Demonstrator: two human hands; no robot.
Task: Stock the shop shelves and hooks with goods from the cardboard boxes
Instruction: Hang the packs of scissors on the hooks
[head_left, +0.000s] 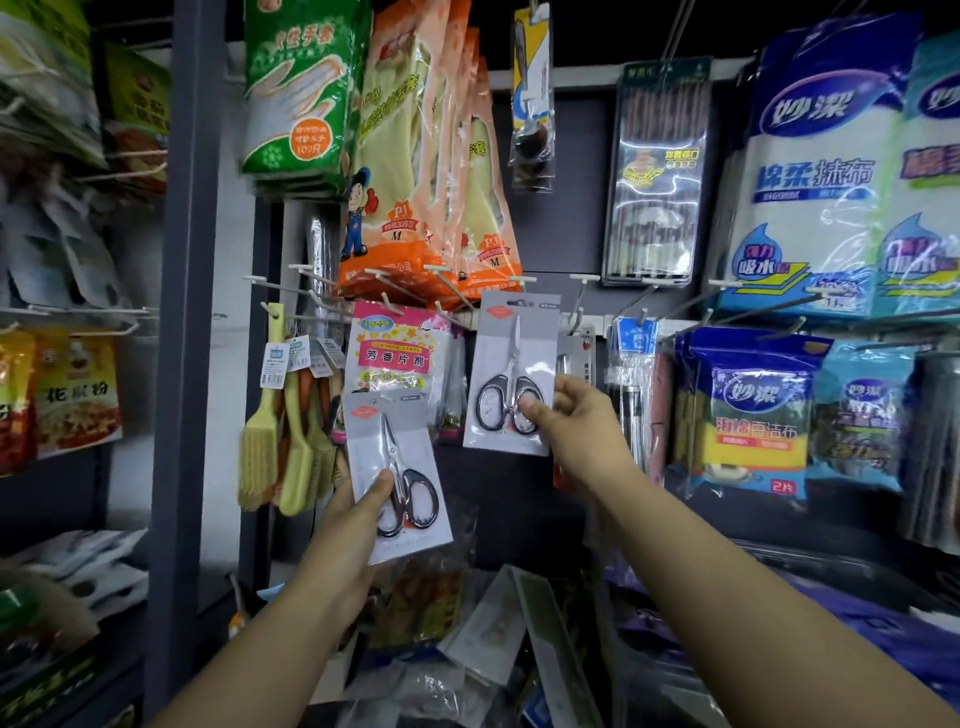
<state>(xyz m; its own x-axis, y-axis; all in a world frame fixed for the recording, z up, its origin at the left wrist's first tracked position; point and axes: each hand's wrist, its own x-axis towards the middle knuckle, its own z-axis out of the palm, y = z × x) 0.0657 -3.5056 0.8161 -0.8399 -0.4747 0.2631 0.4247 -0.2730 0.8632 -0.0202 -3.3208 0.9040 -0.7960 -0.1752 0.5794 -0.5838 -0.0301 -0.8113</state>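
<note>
My right hand pinches a carded pair of scissors by its lower right part, thumb on the black handles. The card's top reaches the row of white hooks; whether it hangs on one I cannot tell. My left hand holds a second carded pair of scissors lower and to the left, thumb on the card's front, tilted slightly. Behind it hangs a pink fragrance-tablet pack.
Orange glove packs and green glove packs hang above. Yellow brushes hang at the left, cleaning cloths and sponge packs at the right. Loose packaged goods lie heaped below. A grey upright post stands at the left.
</note>
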